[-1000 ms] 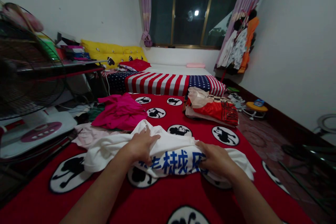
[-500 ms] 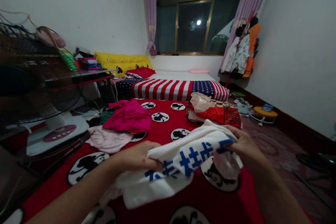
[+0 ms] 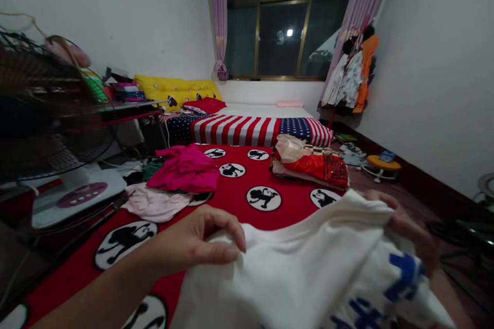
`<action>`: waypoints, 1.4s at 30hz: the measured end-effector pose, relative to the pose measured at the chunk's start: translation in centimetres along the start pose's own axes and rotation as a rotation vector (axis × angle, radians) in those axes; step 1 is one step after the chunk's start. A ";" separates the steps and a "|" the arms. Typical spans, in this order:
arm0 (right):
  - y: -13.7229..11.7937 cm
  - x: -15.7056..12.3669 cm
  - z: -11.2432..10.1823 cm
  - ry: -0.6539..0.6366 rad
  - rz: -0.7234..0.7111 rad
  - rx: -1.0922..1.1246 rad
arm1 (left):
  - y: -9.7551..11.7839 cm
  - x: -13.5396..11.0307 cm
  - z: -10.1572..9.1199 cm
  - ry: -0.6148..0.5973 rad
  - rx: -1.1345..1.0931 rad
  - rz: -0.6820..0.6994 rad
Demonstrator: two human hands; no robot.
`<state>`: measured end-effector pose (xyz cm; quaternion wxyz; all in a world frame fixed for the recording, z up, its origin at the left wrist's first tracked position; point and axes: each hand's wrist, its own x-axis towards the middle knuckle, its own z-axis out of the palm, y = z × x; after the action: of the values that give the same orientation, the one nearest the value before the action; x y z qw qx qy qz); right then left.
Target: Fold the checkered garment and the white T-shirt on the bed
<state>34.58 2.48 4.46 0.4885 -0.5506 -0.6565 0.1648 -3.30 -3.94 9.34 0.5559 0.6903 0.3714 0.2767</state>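
A white T-shirt (image 3: pixel 309 272) with blue printed characters is stretched out in front of me, above the red blanket (image 3: pixel 247 216) with black-and-white round figures. My left hand (image 3: pixel 196 241) pinches the shirt's left edge between thumb and fingers. My right hand (image 3: pixel 405 223) grips the shirt's far right edge and is mostly hidden behind the cloth.
A pink garment pile (image 3: pixel 187 168) and a pale pink piece (image 3: pixel 154 203) lie at the blanket's left. A red and cream folded stack (image 3: pixel 312 163) sits right of centre. A fan (image 3: pixel 50 128) stands at left. Beyond lie a striped flag cover (image 3: pixel 250 129) and hanging clothes (image 3: pixel 353 74).
The shirt has been lifted off the blanket, swung to the right and spread wide between my hands. My right hand moved right and nearer, and the blue print now hangs lower right.
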 end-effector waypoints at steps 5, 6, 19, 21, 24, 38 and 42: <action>-1.1 2.3 2.2 -0.016 0.276 0.528 | 1.2 3.9 -6.7 0.687 0.213 0.120; -1.1 2.8 3.1 0.056 0.231 0.574 | 0.9 5.3 -8.4 0.842 0.272 0.168; -2.3 1.6 7.9 -0.363 0.099 0.355 | -8.3 5.4 -3.2 0.495 0.744 0.087; -3.2 0.9 8.1 -0.550 0.089 0.299 | -8.9 4.1 0.0 0.335 0.712 0.004; -4.4 -0.5 9.0 -0.862 0.033 0.198 | -9.8 3.3 3.3 0.221 0.739 0.018; -2.7 1.6 1.9 -0.835 0.158 0.091 | -7.5 -0.5 -5.9 0.802 -0.022 0.012; 0.5 2.6 -0.1 -0.516 0.223 0.001 | -10.4 -1.4 -10.3 1.040 -0.219 0.006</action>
<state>35.13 4.96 5.34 0.2843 -0.5591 -0.6945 0.3525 -14.40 1.83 1.67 0.3664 0.4009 0.5649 0.6213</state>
